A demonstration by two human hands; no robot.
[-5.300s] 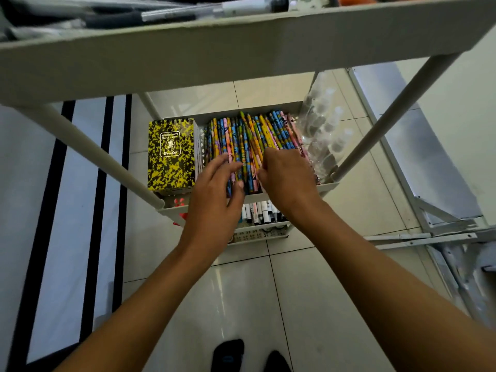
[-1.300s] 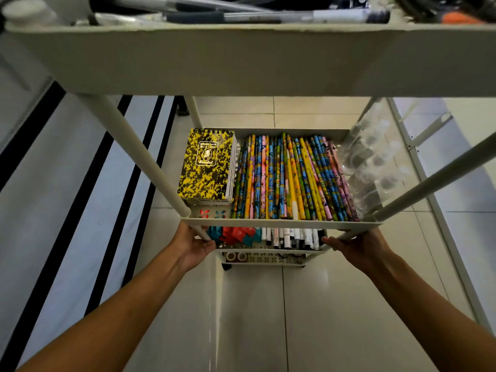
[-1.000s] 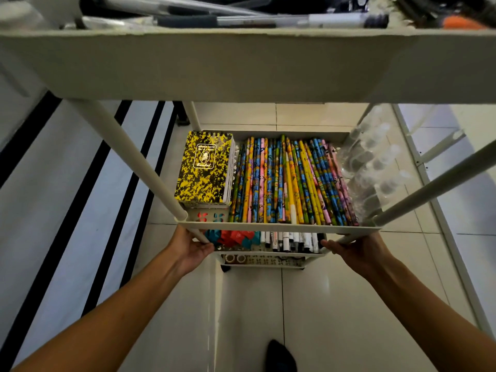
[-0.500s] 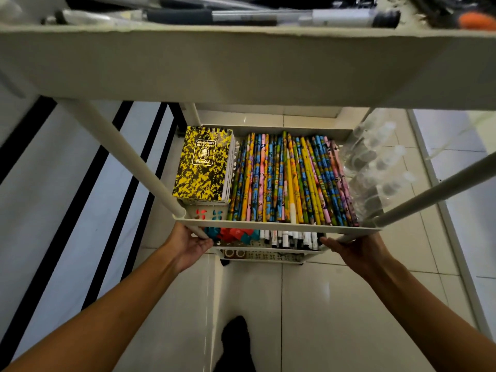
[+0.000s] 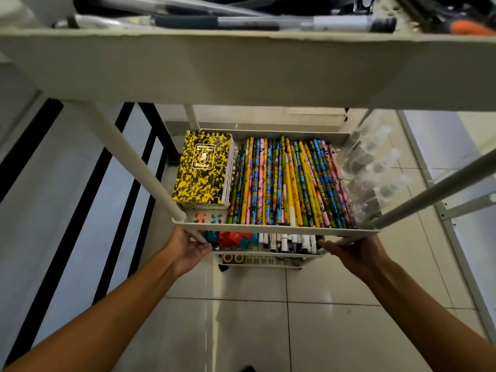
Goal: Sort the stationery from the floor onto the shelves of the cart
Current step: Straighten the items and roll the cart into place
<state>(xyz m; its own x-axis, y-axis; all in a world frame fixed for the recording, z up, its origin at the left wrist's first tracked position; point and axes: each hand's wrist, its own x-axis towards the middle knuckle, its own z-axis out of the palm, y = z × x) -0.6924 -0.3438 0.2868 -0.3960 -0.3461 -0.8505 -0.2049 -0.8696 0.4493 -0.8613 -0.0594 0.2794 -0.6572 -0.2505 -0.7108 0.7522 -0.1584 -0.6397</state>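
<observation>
Head view, looking down through the cart [image 5: 276, 229] from just behind its top shelf.

Hands: left hand [image 5: 188, 248] curled around the near-left upright post [image 5: 134, 167] just under the middle shelf; right hand [image 5: 354, 251] wrapped likewise on the near-right post [image 5: 434, 191]. Both grip the frame and carry no stationery.

Risks, as judged:
- Clear bottles [image 5: 373, 170] stand crowded at the right end of the middle shelf, against the pencils; a jolt to the frame could topple them over the low rim.
- Pencils [image 5: 290, 181] lie loose and parallel; a tilt of the cart would send them sliding toward the near edge.
- Pens [image 5: 268, 21] on the top shelf lie close to its lip and could roll off for the same reason.

Stock on the shelves:
- Top shelf: dark and silver pens, partly out of view.
- Middle shelf: yellow-and-black spiral notebook [image 5: 204, 167] at left, flat; patterned pencils packed side by side in the middle, in yellow, blue, pink and orange; bottles at right.
- Next shelf down: red and teal items [image 5: 230, 238] at left, white markers [image 5: 290, 241] at right, mostly hidden by the shelf above.
- Lowest shelf: tape rolls [image 5: 232, 258], barely visible.

Floor: pale tiles [image 5: 241, 331]; no stationery can be seen lying on them.
</observation>
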